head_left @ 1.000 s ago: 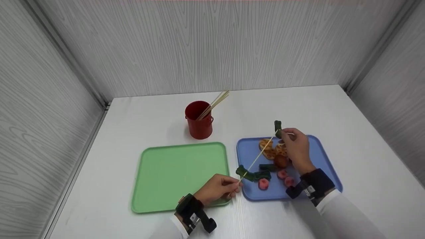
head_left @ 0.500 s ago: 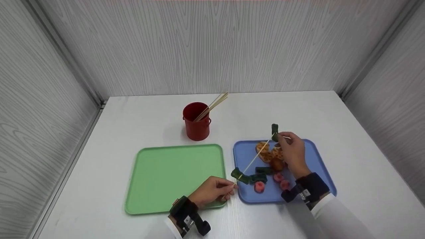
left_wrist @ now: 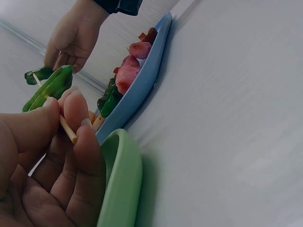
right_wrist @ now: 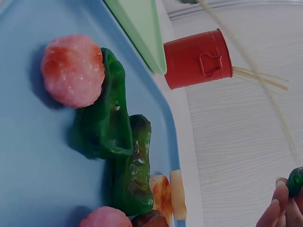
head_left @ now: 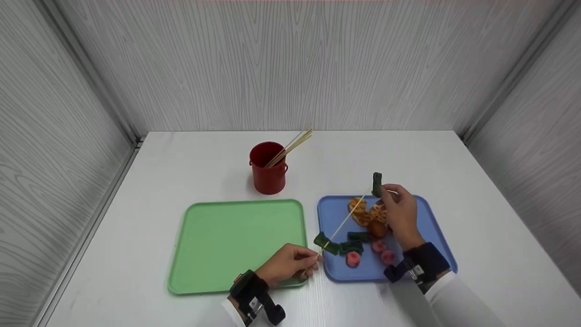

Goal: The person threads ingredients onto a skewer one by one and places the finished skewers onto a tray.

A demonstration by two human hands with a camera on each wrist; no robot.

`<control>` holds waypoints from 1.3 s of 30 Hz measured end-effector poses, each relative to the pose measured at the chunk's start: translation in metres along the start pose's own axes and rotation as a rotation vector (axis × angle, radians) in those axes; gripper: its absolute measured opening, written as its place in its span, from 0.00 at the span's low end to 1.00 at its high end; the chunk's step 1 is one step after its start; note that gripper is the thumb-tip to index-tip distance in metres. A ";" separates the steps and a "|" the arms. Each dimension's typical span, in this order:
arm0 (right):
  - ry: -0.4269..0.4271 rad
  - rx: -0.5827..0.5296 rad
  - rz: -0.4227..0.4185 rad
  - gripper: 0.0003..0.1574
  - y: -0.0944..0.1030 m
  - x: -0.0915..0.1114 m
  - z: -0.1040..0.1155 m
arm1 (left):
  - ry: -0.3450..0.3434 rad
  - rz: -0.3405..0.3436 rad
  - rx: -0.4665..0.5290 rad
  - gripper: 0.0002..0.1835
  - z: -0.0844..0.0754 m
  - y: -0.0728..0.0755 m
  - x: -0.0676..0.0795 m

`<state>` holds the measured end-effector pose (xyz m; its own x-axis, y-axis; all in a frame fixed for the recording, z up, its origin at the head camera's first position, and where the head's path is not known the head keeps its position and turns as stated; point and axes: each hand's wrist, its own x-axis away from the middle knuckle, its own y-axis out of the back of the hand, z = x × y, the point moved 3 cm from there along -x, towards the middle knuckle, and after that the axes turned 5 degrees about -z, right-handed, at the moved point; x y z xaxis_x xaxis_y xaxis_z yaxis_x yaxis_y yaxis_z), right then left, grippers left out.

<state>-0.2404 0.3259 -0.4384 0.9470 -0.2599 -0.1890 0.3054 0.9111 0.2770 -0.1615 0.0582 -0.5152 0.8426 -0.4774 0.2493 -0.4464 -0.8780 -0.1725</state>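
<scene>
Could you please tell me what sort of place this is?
Probably a work booth rather than a kitchen: grey wood-grain panels stand on three sides of a white table, set with a green tray and a blue tray.

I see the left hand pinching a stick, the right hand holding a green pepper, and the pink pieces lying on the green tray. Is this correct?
Not quite: the pink pieces lie on the blue tray, not on the green tray, as the head view shows. The left hand does pinch a stick, and the right hand does hold a green pepper.
</scene>
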 end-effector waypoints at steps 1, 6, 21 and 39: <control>0.002 0.006 0.000 0.17 0.002 -0.001 -0.001 | 0.005 0.003 0.007 0.13 0.000 -0.002 -0.001; 0.002 0.086 -0.044 0.17 0.017 -0.003 -0.004 | -0.006 0.028 -0.004 0.12 0.001 -0.011 -0.009; -0.055 0.166 0.025 0.20 0.001 -0.014 -0.011 | -0.008 -0.029 0.006 0.11 0.003 -0.002 -0.012; -0.025 0.171 -0.025 0.18 0.015 -0.020 -0.019 | -0.050 0.043 -0.018 0.10 0.005 -0.004 -0.033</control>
<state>-0.2570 0.3506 -0.4480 0.9403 -0.2916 -0.1753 0.3396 0.8368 0.4295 -0.1860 0.0777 -0.5270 0.8364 -0.5124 0.1943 -0.4871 -0.8576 -0.1648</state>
